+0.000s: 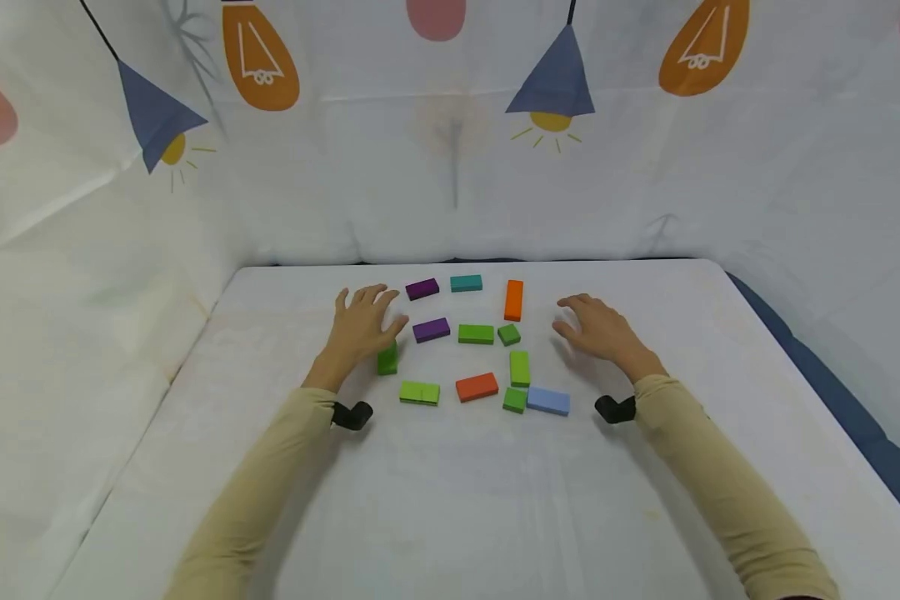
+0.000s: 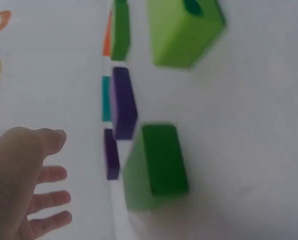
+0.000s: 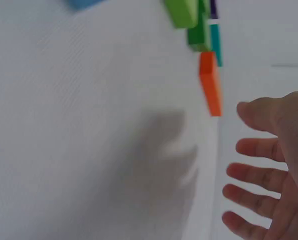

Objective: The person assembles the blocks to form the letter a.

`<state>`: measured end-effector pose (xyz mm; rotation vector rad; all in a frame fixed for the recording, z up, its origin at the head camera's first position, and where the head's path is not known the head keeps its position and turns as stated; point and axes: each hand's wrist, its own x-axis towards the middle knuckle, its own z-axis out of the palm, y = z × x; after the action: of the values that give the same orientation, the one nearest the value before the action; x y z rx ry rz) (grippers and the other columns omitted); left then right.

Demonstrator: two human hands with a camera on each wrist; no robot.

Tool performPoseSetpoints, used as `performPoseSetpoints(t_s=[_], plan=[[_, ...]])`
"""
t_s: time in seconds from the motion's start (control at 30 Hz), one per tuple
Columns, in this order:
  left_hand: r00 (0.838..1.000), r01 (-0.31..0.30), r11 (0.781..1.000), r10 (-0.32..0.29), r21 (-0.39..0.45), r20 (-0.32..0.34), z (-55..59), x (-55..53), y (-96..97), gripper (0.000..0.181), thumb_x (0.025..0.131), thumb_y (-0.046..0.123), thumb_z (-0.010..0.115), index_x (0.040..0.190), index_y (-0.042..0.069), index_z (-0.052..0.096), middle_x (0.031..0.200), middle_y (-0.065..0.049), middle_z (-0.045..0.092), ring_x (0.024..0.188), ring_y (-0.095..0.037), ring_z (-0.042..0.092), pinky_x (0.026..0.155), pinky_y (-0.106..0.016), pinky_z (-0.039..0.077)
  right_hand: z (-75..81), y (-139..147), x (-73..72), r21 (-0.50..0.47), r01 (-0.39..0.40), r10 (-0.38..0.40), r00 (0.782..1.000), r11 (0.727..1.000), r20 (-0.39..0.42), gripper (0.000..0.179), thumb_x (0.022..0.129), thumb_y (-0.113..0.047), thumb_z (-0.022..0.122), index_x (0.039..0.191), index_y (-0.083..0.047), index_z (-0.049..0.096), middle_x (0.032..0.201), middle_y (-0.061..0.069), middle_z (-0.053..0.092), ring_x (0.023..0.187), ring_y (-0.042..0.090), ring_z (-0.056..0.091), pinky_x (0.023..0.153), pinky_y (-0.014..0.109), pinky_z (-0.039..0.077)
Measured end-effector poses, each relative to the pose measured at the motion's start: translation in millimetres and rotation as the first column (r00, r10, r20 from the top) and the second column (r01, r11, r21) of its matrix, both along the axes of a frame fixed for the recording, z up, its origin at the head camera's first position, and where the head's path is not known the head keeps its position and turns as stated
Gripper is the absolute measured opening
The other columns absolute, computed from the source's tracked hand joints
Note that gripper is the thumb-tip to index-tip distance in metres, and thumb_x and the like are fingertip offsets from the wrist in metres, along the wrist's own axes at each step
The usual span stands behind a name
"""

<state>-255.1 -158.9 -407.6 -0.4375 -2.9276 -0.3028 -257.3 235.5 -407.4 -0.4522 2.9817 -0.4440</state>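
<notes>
My left hand (image 1: 362,325), fingers spread and holding nothing, hovers at the left side of a loose group of coloured blocks. Just below its thumb lies a dark green block (image 1: 387,359), also large in the left wrist view. To its right are two purple blocks, one farther back (image 1: 422,289) and one nearer (image 1: 431,330). On the group's other side my right hand (image 1: 598,327) hovers with relaxed fingers and nothing in them. Nearest to it are an orange block (image 3: 210,84), a small green block (image 1: 508,335) and a yellow-green block (image 1: 520,368).
A teal block (image 1: 466,283) lies at the back. Mid-group is a light green block (image 1: 476,334). In front lie a lime block (image 1: 419,393), a red-orange block (image 1: 477,387), a small green block (image 1: 515,400) and a blue block (image 1: 548,402). A printed curtain (image 1: 390,183) hangs behind the white table (image 1: 450,517).
</notes>
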Motion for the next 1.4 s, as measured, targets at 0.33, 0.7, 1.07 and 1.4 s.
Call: performPoseSetpoints(t_s=[0.33,0.7,1.07,1.4], plan=[[0.984,0.177,0.97,-0.177,0.163,-0.017,7.8,4.3,35.7,0.044,0.094,0.034,0.055,0.133,0.014,0.052,0.137,-0.008,0.052,0.128,-0.03,0.047,0.108,-0.053,0.033,6.7,-23,3.2,-0.335,-0.044,0.078,0.993,0.941,0.089,0.041,0.097,-0.028,0.052,0.131,-0.004,0.05,0.132,0.014,0.053,0.119,0.033,0.051,0.1,0.05,0.042],[0.947,0.29,0.917,-0.316,0.274,0.053,-1.6,1.2,56.2,0.038,0.094,0.024,0.057,0.13,0.012,0.056,0.135,-0.006,0.054,0.127,-0.025,0.049,0.106,-0.048,0.039,0.5,-37,5.9,-0.463,0.006,0.074,0.985,0.886,0.155,0.04,0.096,-0.029,0.054,0.13,-0.008,0.052,0.135,0.012,0.052,0.12,0.033,0.052,0.1,0.051,0.043],[0.937,0.306,0.899,-0.342,0.314,0.067,-3.2,-11.0,65.4,0.037,0.095,0.024,0.056,0.13,0.011,0.055,0.13,-0.006,0.057,0.123,-0.023,0.052,0.106,-0.043,0.04,2.3,-43,-4.2,-0.471,-0.002,0.071,0.989,0.882,0.129,0.04,0.096,-0.027,0.054,0.13,-0.006,0.052,0.132,0.013,0.054,0.12,0.035,0.052,0.101,0.052,0.042],[0.928,0.312,0.894,-0.359,0.321,0.1,-3.4,-16.2,92.0,0.033,0.094,0.025,0.059,0.124,0.013,0.06,0.129,-0.004,0.058,0.116,-0.024,0.056,0.099,-0.041,0.046,-0.1,-43,-20.3,-0.46,0.088,-0.011,0.986,0.884,0.167,0.039,0.097,-0.026,0.052,0.131,-0.008,0.051,0.136,0.015,0.051,0.125,0.036,0.047,0.103,0.055,0.038]])
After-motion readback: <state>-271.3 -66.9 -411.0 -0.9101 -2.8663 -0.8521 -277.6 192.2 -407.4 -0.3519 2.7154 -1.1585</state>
